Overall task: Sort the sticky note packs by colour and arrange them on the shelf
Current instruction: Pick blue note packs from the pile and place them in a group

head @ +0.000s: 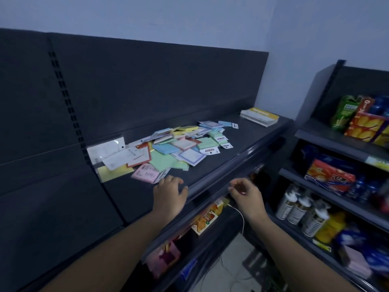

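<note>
Sticky note packs, mixed green, blue, yellow, pink, lie heaped and overlapping on the dark shelf.

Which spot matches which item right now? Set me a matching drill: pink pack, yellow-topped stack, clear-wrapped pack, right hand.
1 pink pack
2 yellow-topped stack
3 clear-wrapped pack
4 right hand

A far right end of the shelf, apart from the pile
B pile's left end, by the back panel
C above the shelf's front lip
D pile's near edge, by the left hand

Pairs: 1-D, 2-A, 3-B, 4-C
</note>
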Available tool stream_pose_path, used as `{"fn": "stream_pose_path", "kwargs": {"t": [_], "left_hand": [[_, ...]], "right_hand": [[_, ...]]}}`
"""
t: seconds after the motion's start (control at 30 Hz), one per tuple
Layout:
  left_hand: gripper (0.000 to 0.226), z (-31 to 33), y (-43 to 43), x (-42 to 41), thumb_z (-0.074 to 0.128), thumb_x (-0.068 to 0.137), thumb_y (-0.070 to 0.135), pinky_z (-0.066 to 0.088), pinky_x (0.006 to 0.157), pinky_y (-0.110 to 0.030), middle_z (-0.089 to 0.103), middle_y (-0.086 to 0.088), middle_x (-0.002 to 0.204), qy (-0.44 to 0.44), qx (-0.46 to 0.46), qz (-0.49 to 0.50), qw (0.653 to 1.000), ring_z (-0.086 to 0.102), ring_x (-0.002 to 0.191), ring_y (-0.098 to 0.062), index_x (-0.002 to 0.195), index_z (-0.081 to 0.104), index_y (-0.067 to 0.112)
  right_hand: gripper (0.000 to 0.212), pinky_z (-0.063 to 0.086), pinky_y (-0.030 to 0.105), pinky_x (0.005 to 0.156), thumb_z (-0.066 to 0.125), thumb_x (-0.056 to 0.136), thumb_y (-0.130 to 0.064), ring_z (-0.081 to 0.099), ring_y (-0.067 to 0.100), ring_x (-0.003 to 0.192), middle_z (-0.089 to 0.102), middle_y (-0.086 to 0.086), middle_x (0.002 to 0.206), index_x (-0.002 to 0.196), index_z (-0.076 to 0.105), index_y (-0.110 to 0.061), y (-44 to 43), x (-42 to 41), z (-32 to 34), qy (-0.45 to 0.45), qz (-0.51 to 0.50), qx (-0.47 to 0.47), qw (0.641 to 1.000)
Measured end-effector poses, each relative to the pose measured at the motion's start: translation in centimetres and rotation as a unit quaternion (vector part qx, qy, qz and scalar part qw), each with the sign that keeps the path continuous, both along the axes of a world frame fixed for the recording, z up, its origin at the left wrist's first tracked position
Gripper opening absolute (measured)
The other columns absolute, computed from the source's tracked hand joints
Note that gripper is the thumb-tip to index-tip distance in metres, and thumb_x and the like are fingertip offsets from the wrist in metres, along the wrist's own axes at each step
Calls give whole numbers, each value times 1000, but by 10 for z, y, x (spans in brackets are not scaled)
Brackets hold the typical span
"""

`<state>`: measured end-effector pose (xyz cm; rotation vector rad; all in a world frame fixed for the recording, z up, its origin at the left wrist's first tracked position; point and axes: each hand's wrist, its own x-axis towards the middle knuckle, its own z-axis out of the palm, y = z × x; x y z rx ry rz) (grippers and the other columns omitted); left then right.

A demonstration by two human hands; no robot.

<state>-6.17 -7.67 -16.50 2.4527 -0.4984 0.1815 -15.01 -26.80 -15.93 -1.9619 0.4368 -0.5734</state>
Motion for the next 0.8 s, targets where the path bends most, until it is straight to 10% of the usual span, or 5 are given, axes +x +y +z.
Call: {"fn": "stream_pose_path", "kwargs": {"t": [0.8], "left_hand": [[37, -5, -127, 196, 43, 94, 24, 21, 98, -28, 51, 3, 134, -71, 61, -112, 989, 37, 123, -17, 130, 51, 18]], "right_hand": [[12, 39, 18, 79, 64, 86, -11, 59, 11, 89, 66, 2, 96, 98, 66, -7, -103, 189, 3, 59, -10, 3, 998]]}}
